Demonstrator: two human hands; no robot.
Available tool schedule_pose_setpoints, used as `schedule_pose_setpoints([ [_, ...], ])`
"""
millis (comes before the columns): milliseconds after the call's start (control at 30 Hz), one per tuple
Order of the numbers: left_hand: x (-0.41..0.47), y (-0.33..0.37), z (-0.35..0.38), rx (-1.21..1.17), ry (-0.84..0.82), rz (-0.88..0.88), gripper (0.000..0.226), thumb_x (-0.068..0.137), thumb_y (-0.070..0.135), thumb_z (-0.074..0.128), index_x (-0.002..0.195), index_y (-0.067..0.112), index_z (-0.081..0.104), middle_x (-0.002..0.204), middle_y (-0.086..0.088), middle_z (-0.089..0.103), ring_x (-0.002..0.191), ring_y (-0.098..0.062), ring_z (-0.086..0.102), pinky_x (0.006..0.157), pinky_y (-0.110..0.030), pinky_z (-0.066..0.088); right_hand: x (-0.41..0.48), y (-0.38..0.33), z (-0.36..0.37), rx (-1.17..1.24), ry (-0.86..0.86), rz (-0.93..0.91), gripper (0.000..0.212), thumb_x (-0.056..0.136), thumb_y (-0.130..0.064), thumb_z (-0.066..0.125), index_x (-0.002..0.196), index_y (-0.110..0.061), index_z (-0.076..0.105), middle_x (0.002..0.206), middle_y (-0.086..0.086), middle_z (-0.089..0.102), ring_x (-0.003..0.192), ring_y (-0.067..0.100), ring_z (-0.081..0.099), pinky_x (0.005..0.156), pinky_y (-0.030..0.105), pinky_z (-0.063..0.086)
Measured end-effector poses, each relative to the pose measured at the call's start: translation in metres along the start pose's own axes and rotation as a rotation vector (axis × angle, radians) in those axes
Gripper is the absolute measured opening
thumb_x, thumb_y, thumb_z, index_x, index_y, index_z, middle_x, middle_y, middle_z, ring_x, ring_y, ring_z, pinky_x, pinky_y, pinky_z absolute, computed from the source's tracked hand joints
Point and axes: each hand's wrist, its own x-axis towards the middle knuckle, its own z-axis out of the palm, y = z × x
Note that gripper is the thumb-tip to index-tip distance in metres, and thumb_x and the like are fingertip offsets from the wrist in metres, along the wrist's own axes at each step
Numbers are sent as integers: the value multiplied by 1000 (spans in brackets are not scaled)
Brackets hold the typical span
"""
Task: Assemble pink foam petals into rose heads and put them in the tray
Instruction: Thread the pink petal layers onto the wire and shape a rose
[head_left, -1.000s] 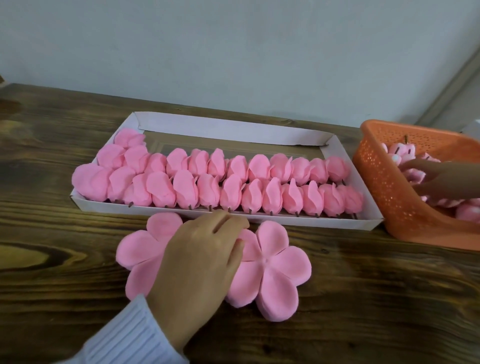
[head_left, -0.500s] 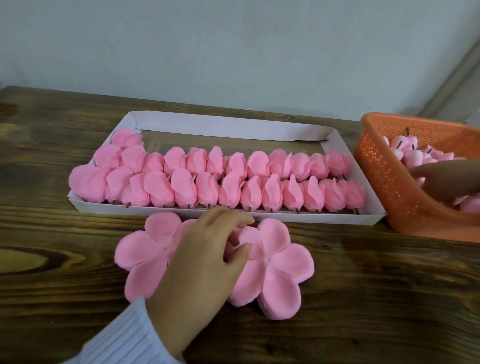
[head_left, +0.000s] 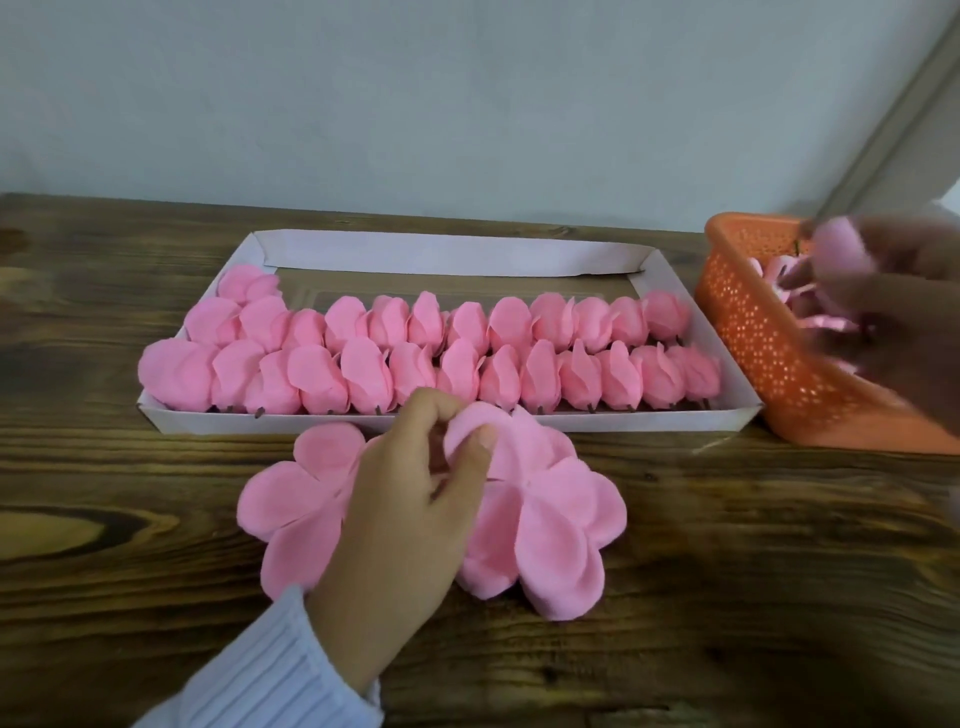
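Two stacks of flat pink foam petal sheets lie on the wooden table, one at the left (head_left: 296, 499) and one at the right (head_left: 561, 519). My left hand (head_left: 400, 499) pinches a petal of the top sheet of the right stack and lifts it. A white cardboard tray (head_left: 452, 254) behind holds two rows of finished rose heads (head_left: 441, 353). My right hand (head_left: 893, 306), blurred, is over the orange basket (head_left: 753, 332) and holds a pink rose bud (head_left: 836, 249) in its fingers.
The orange basket stands at the right, against the tray's end, with more pink buds inside. The far part of the tray behind the rows is bare. A grey wall closes off the back of the table.
My left hand went from resting on the petal stacks to pinching up a petal of the right one. My right hand rose out of the basket with a bud.
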Motion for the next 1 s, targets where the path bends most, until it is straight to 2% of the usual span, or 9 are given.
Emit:
schedule_pose_setpoints([
  [100, -2, 1, 0, -65, 32, -130, 23, 83, 55, 46, 84, 33, 51, 70, 14, 57, 57, 0, 51, 54, -13, 42, -10, 17, 54, 57, -265, 166, 27, 66, -14, 70, 92, -16, 76, 78, 2, 67, 60, 7, 58, 47, 18, 46],
  [200, 0, 1, 2, -242, 29, -338, 17, 90, 37, 48, 77, 40, 57, 66, 20, 58, 67, 4, 54, 62, -12, 45, -32, 48, 93, 206, -193, 313, 22, 77, -19, 64, 95, -7, 64, 74, 5, 58, 48, 6, 46, 33, 12, 31],
  [267, 1, 0, 3, -459, 43, -474, 26, 95, 28, 52, 81, 44, 67, 84, 21, 69, 94, -9, 63, 86, -32, 49, -38, 62, 104, 264, -184, 337, 26, 79, -22, 60, 100, -8, 57, 73, 7, 51, 45, 5, 36, 32, 12, 24],
  [333, 4, 4, 4, -657, 14, -558, 21, 96, 20, 51, 102, 25, 71, 107, -4, 72, 108, -29, 64, 98, -53, 47, -39, 70, 109, 245, -177, 309, 21, 80, -22, 59, 93, -6, 58, 73, 12, 42, 48, 7, 32, 35, 13, 27],
  [400, 5, 4, 3, -796, -29, -620, 29, 90, 18, 54, 113, 5, 66, 114, -20, 68, 111, -36, 62, 102, -56, 44, -40, 74, 109, 211, -171, 251, 21, 80, -21, 58, 88, -1, 59, 71, 14, 42, 51, 9, 41, 40, 14, 37],
  [567, 4, 10, 2, -915, -203, -651, 22, 72, 16, 67, 78, -4, 62, 70, -21, 55, 63, -29, 55, 64, -36, 43, -45, 79, 108, 72, -185, 111, 23, 78, -22, 60, 93, -6, 63, 81, 10, 69, 72, 18, 69, 63, 21, 54],
  [700, -1, 9, 5, -845, -216, -597, 43, 73, 11, 72, 102, -15, 53, 78, -27, 61, 74, -37, 59, 65, -40, 51, -50, 79, 110, 9, -218, 47, 24, 85, -22, 60, 104, -7, 58, 87, 12, 72, 85, 26, 72, 69, 24, 56],
  [867, -4, 13, 4, -817, -189, -589, 11, 81, -1, 66, 81, -11, 60, 61, -18, 57, 57, -28, 53, 58, -33, 41, -52, 75, 112, -18, 4, -107, 31, 86, -32, 61, 110, -15, 51, 84, 8, 71, 52, 16, 63, 46, 22, 48],
  [1000, -5, 13, 4, -755, -178, -595, 13, 91, 1, 57, 78, 4, 60, 52, -1, 60, 50, -15, 58, 51, -26, 46, -47, 67, 106, 160, 147, 12, 27, 93, -41, 51, 79, -19, 59, 67, -4, 64, 36, 4, 39, 34, 15, 32],
])
